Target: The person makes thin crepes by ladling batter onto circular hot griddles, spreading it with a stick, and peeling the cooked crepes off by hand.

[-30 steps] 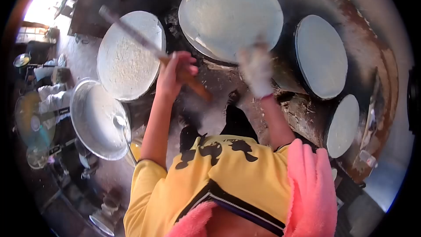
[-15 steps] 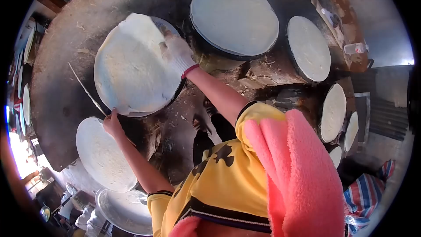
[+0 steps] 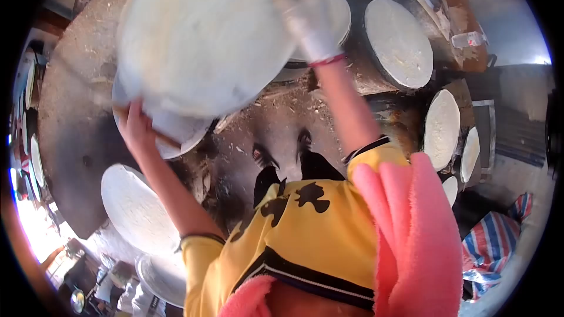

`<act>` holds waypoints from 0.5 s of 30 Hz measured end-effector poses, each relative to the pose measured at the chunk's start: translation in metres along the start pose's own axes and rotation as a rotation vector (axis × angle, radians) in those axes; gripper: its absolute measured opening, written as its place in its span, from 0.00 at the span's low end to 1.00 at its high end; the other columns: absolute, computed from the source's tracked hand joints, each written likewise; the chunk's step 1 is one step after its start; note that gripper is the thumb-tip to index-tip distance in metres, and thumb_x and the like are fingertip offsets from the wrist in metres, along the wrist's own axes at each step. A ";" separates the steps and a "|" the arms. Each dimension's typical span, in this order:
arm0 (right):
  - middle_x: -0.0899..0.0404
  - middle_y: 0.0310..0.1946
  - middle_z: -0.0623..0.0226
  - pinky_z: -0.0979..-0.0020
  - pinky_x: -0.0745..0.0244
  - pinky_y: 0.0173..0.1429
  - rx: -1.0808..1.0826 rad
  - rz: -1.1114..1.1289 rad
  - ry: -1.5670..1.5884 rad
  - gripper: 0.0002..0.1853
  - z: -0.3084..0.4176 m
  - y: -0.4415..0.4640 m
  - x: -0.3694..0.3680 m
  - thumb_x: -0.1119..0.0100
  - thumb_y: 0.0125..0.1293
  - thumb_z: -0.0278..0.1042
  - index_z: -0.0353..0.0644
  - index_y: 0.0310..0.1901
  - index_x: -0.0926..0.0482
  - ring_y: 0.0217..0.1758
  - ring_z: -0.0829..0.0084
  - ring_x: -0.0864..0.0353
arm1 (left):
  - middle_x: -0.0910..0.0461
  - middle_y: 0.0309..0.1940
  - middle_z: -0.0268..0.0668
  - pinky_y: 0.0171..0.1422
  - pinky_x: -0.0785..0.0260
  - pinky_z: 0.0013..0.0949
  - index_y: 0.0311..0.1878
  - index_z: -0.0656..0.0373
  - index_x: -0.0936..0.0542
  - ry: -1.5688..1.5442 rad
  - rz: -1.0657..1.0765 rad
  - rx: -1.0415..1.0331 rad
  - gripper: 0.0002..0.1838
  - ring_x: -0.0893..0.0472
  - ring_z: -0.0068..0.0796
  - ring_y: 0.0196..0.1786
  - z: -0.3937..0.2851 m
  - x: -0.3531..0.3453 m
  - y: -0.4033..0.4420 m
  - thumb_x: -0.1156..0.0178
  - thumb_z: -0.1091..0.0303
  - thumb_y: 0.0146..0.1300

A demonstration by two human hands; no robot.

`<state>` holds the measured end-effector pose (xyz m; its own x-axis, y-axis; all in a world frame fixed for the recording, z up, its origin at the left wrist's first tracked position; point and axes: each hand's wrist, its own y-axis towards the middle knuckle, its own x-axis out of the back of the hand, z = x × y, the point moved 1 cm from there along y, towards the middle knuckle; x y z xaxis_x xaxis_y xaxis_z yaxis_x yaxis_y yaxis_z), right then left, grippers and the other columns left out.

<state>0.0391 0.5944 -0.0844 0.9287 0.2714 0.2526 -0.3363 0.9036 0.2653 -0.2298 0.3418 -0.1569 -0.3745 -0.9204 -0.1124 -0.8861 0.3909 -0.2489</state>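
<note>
A large round pale flatbread (image 3: 205, 35) is raised off a round griddle (image 3: 182, 135), whose lower rim shows beneath it. My right hand (image 3: 302, 20), in a white glove and blurred by motion, grips the sheet at its right edge. Bare fingers of my left hand (image 3: 136, 126) are wrapped round a thin wooden stick (image 3: 169, 140); the far part of the stick is smeared. That hand is close to the sheet's lower left edge, and I cannot tell whether it touches it.
Another pale round (image 3: 332, 9) lies behind my right hand, partly hidden. More rounds lie to the right (image 3: 399, 44) and at lower left (image 3: 138, 208). A metal tray (image 3: 161, 282) stands below left. A plastic bottle (image 3: 468, 39) and striped bag (image 3: 493, 246) are at right.
The flatbread has come up off the griddle, and my right hand has moved up and right with its edge. My left hand has shifted slightly up and left with the stick.
</note>
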 end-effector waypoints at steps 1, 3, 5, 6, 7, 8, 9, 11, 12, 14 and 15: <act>0.19 0.37 0.55 0.63 0.25 0.41 -0.095 0.080 0.073 0.14 -0.023 0.021 0.037 0.41 0.57 0.40 0.38 0.40 0.20 0.35 0.61 0.19 | 0.34 0.16 0.23 0.14 0.53 0.20 0.34 0.63 0.23 0.061 0.124 -0.084 0.07 0.42 0.13 0.12 0.006 -0.053 0.008 0.38 0.71 0.55; 0.19 0.40 0.54 0.66 0.26 0.45 0.167 -0.166 -0.454 0.18 -0.063 0.045 0.072 0.40 0.56 0.38 0.39 0.46 0.22 0.40 0.64 0.19 | 0.35 0.14 0.24 0.19 0.48 0.21 0.34 0.64 0.21 0.152 0.235 -0.024 0.11 0.37 0.14 0.15 0.024 -0.096 0.020 0.35 0.66 0.53; 0.19 0.42 0.51 0.67 0.27 0.50 0.006 -0.138 -0.198 0.21 -0.159 0.071 0.112 0.39 0.55 0.39 0.39 0.49 0.23 0.45 0.60 0.19 | 0.31 0.15 0.26 0.19 0.46 0.23 0.32 0.64 0.19 0.344 0.272 -0.056 0.14 0.37 0.15 0.15 0.058 -0.173 0.002 0.33 0.62 0.52; 0.22 0.46 0.48 0.64 0.28 0.53 0.010 -0.106 -0.328 0.24 -0.143 0.066 0.118 0.42 0.57 0.43 0.41 0.54 0.26 0.48 0.53 0.21 | 0.30 0.15 0.26 0.20 0.45 0.24 0.32 0.64 0.18 0.407 0.276 -0.061 0.15 0.37 0.16 0.15 0.064 -0.190 -0.003 0.33 0.60 0.52; 0.23 0.47 0.48 0.62 0.28 0.53 0.030 -0.095 -0.533 0.25 -0.164 0.069 0.117 0.43 0.58 0.45 0.42 0.56 0.28 0.48 0.52 0.22 | 0.29 0.16 0.27 0.20 0.45 0.25 0.32 0.64 0.17 0.506 0.203 -0.050 0.16 0.37 0.16 0.15 0.070 -0.187 -0.018 0.33 0.58 0.52; 0.23 0.47 0.47 0.60 0.29 0.54 0.063 -0.130 -0.750 0.27 -0.189 0.076 0.133 0.45 0.59 0.47 0.43 0.58 0.30 0.49 0.51 0.23 | 0.31 0.15 0.25 0.20 0.46 0.25 0.33 0.64 0.17 0.562 0.150 -0.100 0.16 0.38 0.15 0.16 0.083 -0.189 -0.028 0.34 0.58 0.55; 0.24 0.48 0.47 0.58 0.29 0.55 0.068 -0.150 -0.957 0.28 -0.213 0.073 0.139 0.46 0.59 0.48 0.44 0.60 0.32 0.49 0.49 0.24 | 0.31 0.15 0.25 0.20 0.47 0.24 0.33 0.64 0.17 0.560 0.133 -0.058 0.16 0.38 0.14 0.16 0.083 -0.182 -0.045 0.35 0.58 0.55; 0.31 0.56 0.49 0.56 0.31 0.58 0.005 -0.056 -0.961 0.31 -0.190 0.069 0.148 0.47 0.60 0.50 0.47 0.63 0.37 0.55 0.50 0.28 | 0.32 0.15 0.24 0.20 0.48 0.23 0.34 0.64 0.17 0.458 0.149 0.012 0.15 0.38 0.13 0.17 0.080 -0.160 -0.075 0.36 0.58 0.57; 0.33 0.58 0.50 0.57 0.32 0.59 0.058 -0.049 -0.944 0.31 -0.176 0.055 0.166 0.46 0.59 0.49 0.47 0.63 0.36 0.58 0.50 0.31 | 0.33 0.15 0.23 0.20 0.50 0.23 0.34 0.63 0.17 0.489 0.131 0.003 0.14 0.39 0.12 0.17 0.078 -0.155 -0.095 0.38 0.60 0.59; 0.37 0.61 0.52 0.54 0.36 0.64 0.218 0.056 -1.027 0.31 -0.154 0.031 0.175 0.46 0.58 0.46 0.48 0.63 0.37 0.63 0.52 0.36 | 0.33 0.15 0.22 0.20 0.52 0.21 0.35 0.63 0.17 0.507 0.102 0.038 0.11 0.39 0.11 0.17 0.073 -0.129 -0.123 0.40 0.63 0.61; 0.37 0.61 0.53 0.51 0.42 0.66 0.315 0.190 -1.159 0.30 -0.160 0.014 0.172 0.47 0.59 0.47 0.50 0.63 0.37 0.65 0.54 0.39 | 0.33 0.15 0.22 0.19 0.52 0.20 0.36 0.63 0.17 0.517 0.105 0.070 0.10 0.39 0.10 0.17 0.070 -0.126 -0.133 0.41 0.65 0.61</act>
<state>0.2190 0.7065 -0.1863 0.2249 -0.2121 0.9510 -0.6244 0.7180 0.3077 -0.0455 0.4062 -0.1770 -0.5617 -0.7524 0.3441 -0.8228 0.4644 -0.3276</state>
